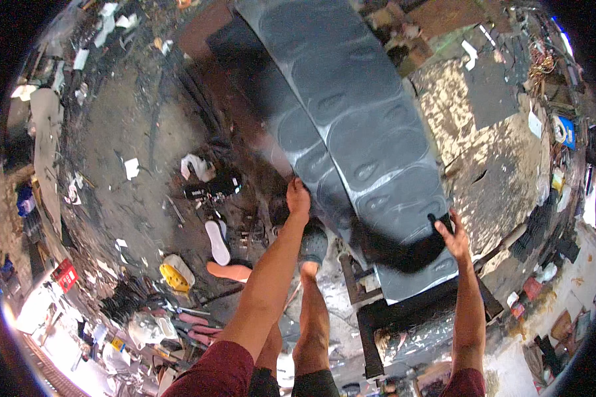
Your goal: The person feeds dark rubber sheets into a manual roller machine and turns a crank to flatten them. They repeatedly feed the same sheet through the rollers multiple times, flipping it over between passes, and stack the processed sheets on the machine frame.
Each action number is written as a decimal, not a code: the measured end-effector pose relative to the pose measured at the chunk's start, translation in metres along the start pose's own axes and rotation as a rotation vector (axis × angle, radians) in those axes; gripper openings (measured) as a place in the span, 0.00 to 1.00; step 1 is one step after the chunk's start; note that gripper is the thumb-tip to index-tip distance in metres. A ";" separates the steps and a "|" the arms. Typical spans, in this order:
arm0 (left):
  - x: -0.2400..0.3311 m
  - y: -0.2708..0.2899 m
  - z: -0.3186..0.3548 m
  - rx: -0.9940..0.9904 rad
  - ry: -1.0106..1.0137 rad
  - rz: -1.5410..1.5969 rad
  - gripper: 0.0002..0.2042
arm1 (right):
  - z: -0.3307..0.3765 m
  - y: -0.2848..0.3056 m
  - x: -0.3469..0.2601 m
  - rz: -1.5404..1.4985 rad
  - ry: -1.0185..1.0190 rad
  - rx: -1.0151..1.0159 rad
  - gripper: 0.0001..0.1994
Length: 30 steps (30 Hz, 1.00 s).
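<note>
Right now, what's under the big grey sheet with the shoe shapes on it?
Under the grey sheet a dark metal stand shows near its close end, beside the person's legs. The left hand and right hand grip its edges. Whatever lies beneath its middle is covered.

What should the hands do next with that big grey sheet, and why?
Probably slide the grey sheet a little toward the person. The left hand grips its left edge, and the right hand presses a black cloth on its near end, which overhangs the dark metal stand.
</note>
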<state>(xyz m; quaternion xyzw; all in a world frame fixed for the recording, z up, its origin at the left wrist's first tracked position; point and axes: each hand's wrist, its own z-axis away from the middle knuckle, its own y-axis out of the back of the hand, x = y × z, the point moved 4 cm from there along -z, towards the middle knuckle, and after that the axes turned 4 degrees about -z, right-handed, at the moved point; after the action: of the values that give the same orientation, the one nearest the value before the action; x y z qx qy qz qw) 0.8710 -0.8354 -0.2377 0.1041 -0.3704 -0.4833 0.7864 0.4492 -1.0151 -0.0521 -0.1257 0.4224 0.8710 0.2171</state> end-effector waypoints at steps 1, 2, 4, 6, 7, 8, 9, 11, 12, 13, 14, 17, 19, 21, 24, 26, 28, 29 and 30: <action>-0.004 -0.005 0.008 -0.005 -0.026 0.040 0.20 | -0.009 -0.009 0.009 -0.085 -0.057 -0.081 0.45; -0.009 -0.008 0.014 -0.006 -0.027 0.052 0.20 | -0.014 -0.016 0.019 -0.146 -0.188 -0.090 0.48; -0.011 -0.002 0.026 0.049 -0.232 -0.027 0.18 | -0.016 -0.014 0.018 -0.116 -0.213 0.121 0.40; -0.021 0.007 0.044 0.061 -0.308 -0.150 0.17 | -0.018 -0.019 0.000 -0.296 -0.187 0.076 0.25; -0.030 0.009 0.056 0.036 -0.312 -0.209 0.17 | -0.021 -0.020 -0.014 -0.355 -0.151 0.067 0.22; -0.036 0.015 0.074 0.067 -0.436 -0.214 0.16 | -0.027 -0.023 -0.029 -0.417 -0.117 0.086 0.20; -0.052 0.017 0.089 0.042 -0.400 -0.257 0.16 | -0.035 -0.024 -0.045 -0.368 -0.068 0.099 0.19; -0.099 0.021 0.134 -0.033 -0.350 -0.279 0.16 | -0.047 -0.031 -0.073 -0.354 0.083 0.148 0.24; -0.137 0.021 0.160 -0.167 -0.128 -0.367 0.16 | -0.051 -0.035 -0.082 -0.353 0.142 0.151 0.27; -0.176 0.018 0.176 -0.219 0.148 0.061 0.17 | -0.052 -0.041 -0.083 -0.293 0.112 0.174 0.28; -0.206 0.007 0.175 -0.305 0.325 0.279 0.17 | -0.052 -0.043 -0.085 -0.278 0.189 0.199 0.30; -0.250 -0.010 0.131 -0.553 0.365 0.611 0.20 | -0.048 -0.055 -0.062 -0.466 0.080 0.069 0.24; -0.239 0.003 0.056 -0.411 0.439 1.028 0.26 | -0.059 -0.051 -0.055 -0.204 0.146 0.068 0.21; -0.205 0.030 0.004 -0.220 0.539 0.920 0.32 | -0.086 -0.049 -0.052 -0.212 -0.027 0.018 0.30; -0.110 0.050 -0.027 -0.159 0.465 0.887 0.39 | -0.156 -0.057 -0.096 -0.310 -0.122 0.114 0.45; -0.060 0.058 -0.034 -0.091 0.248 0.805 0.41 | -0.195 -0.075 -0.150 -0.138 0.076 0.187 0.57; -0.026 0.053 -0.047 -0.098 0.136 0.841 0.42 | -0.224 -0.110 -0.209 0.078 0.026 0.158 0.63; -0.012 0.052 -0.060 -0.146 0.118 0.919 0.43 | -0.227 -0.129 -0.229 0.060 -0.051 0.160 0.63; -0.002 0.051 -0.073 -0.203 0.101 0.994 0.44 | -0.218 -0.147 -0.245 0.179 -0.070 0.331 0.61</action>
<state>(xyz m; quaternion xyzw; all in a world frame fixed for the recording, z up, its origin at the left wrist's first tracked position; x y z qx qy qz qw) 0.9549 -0.8224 -0.2633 -0.1382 -0.2879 -0.0784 0.9444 0.7428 -1.1729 -0.1868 -0.0199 0.5615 0.8094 0.1709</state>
